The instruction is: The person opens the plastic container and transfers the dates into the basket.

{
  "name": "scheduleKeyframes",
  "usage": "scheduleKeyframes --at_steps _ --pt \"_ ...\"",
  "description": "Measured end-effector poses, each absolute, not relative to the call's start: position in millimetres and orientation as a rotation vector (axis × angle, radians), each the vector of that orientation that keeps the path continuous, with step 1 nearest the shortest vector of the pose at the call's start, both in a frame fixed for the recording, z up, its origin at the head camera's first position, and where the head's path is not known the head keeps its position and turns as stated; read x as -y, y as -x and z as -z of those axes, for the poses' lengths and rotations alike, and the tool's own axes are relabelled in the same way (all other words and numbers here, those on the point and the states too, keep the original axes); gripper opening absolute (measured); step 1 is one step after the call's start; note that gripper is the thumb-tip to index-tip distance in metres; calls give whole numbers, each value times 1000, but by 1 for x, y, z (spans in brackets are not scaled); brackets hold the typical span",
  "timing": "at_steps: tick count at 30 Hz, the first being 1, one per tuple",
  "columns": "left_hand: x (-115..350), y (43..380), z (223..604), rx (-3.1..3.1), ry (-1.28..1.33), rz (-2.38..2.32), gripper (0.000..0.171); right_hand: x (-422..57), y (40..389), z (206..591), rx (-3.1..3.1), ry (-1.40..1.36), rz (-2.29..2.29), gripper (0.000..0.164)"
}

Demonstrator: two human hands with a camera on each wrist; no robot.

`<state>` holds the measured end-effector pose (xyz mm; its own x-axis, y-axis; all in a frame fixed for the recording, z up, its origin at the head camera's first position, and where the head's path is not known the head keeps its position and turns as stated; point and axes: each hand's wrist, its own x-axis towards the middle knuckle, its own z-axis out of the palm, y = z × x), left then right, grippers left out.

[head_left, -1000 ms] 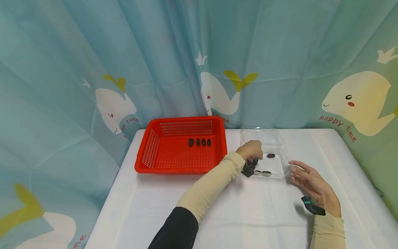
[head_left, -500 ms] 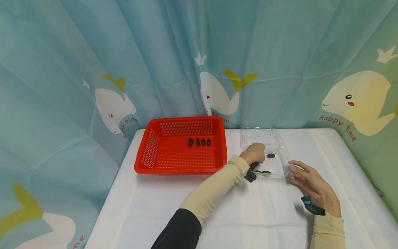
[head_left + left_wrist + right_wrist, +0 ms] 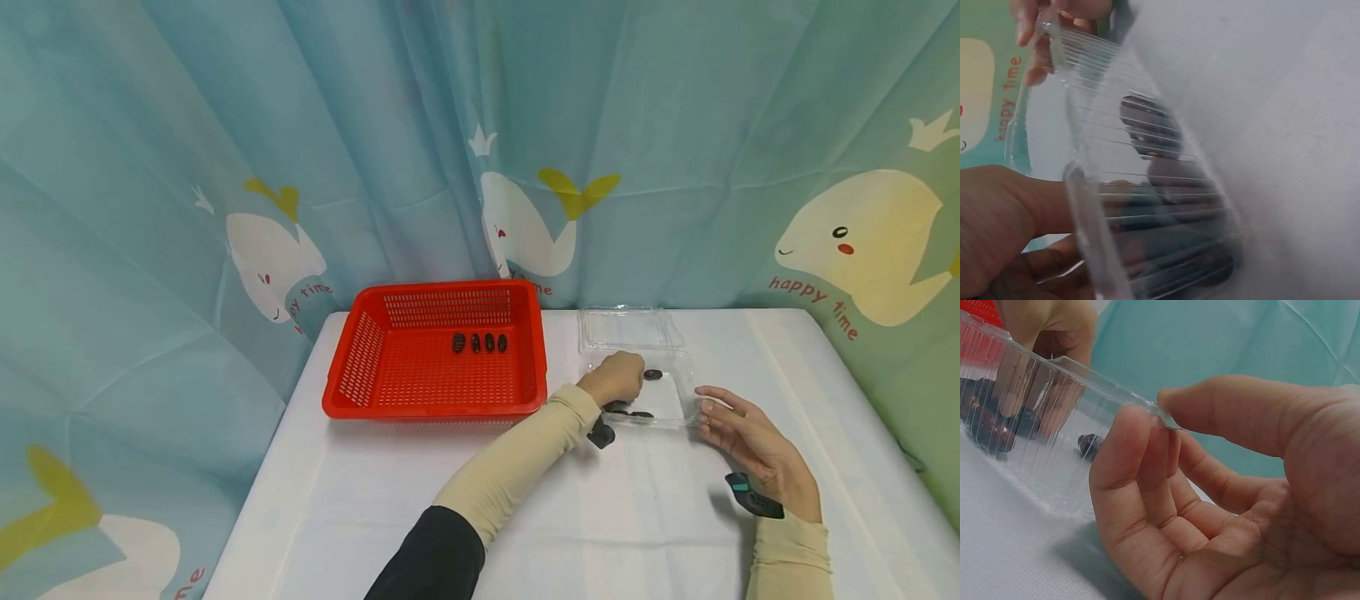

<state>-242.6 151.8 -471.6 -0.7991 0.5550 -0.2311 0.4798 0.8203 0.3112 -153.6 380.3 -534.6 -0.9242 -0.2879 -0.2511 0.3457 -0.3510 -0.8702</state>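
The clear plastic box [image 3: 677,396] stands with its lid open toward the back. Dark brown dates lie in it, several crowded at the left and a single date [image 3: 653,375] toward the back. My left hand [image 3: 618,377] reaches down into the box from the left. In the right wrist view, its fingers [image 3: 1010,394] close around a dark date [image 3: 1030,422], partly hidden behind the box wall. My right hand [image 3: 742,433] pinches the rim at the right side between thumb [image 3: 1210,403] and fingers. Through the ribbed wall in the left wrist view, dates [image 3: 1150,125] show close to the left hand.
A red plastic basket [image 3: 341,400] stands left of the box, with several dark dates [image 3: 490,342] in a row inside. The hinged clear lid [image 3: 626,327] lies back near the curtain [image 3: 660,167]. A white cloth [image 3: 585,517] covers the table.
My left hand has moved right and slightly toward the front inside the box, covering a date that showed earlier beneath it. The right hand stays at the rim.
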Motion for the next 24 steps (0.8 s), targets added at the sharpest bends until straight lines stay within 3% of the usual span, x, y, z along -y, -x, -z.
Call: scheduleKeyframes --at_steps 7,14,24 --pt "-149 243 477 -2629 -907 -372 15 -382 154 536 -1501 -66 2305 30" --pt "-144 251 479 -2447 -1180 -435 22 -382 153 535 -1486 -50 2312 30" --pt "-135 250 452 -2347 -1387 -460 24 -381 154 536 -1483 -35 2309 31"
